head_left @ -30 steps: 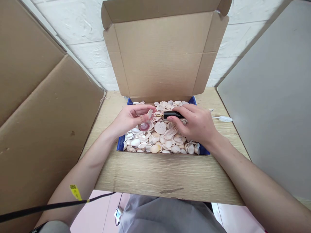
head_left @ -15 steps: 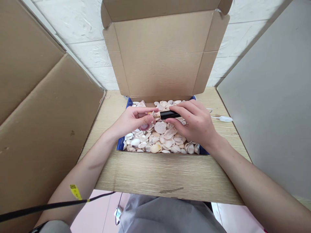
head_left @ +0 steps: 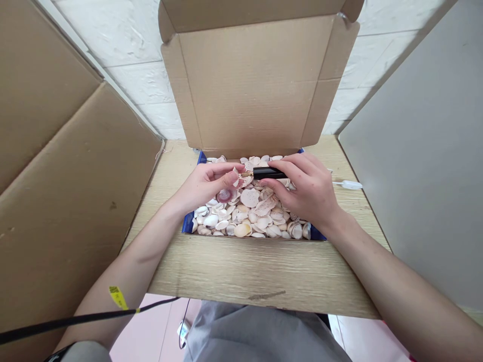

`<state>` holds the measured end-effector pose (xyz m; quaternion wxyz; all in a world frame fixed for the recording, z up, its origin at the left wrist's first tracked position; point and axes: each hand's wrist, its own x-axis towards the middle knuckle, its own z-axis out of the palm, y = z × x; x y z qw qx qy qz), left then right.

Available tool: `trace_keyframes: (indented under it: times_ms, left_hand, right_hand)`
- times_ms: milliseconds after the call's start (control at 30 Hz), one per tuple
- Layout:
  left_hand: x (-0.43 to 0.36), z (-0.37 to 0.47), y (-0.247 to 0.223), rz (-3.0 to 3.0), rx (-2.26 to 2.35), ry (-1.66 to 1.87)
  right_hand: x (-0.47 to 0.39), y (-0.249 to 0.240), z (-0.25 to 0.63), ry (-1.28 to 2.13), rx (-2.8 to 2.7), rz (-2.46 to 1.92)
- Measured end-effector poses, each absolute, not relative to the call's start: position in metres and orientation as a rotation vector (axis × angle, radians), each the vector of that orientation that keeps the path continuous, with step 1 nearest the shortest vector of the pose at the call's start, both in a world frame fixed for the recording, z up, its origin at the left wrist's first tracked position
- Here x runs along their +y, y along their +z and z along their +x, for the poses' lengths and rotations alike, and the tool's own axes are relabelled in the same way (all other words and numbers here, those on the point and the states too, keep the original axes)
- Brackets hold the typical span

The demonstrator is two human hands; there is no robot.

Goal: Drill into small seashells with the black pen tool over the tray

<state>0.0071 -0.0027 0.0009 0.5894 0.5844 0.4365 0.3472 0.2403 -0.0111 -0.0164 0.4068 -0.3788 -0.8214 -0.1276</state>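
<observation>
Between my left hand's thumb and fingers a small pale seashell is pinched upright. My right hand grips a mini drill with a black cylindrical body, held level and pointing left. Its thin brass-coloured tip reaches toward the shell; whether they touch I cannot tell. Both hands are over a shallow box with blue sides, full of loose seashells. A purple-ringed shell lies under my left hand, and a round, speckled one lies below the drill.
The box's cardboard lid stands raised against the white brick wall. Cardboard walls the left side, a grey panel the right. A white plug-like piece on a cord lies on the wooden table. A black cable crosses at lower left.
The drill in my right hand has moved slightly right, away from my left hand, so more of its tip shows. The shell is turned a little in my left hand.
</observation>
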Motion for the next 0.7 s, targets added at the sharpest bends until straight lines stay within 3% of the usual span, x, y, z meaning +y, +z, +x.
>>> trace_keyframes:
  times_ms: [700]
  left_hand:
    - [0.0028, 0.0058, -0.0041, 1.25, 0.983, 0.885]
  right_hand:
    - [-0.0107, -0.016, 0.2401, -0.271, -2.026, -0.978]
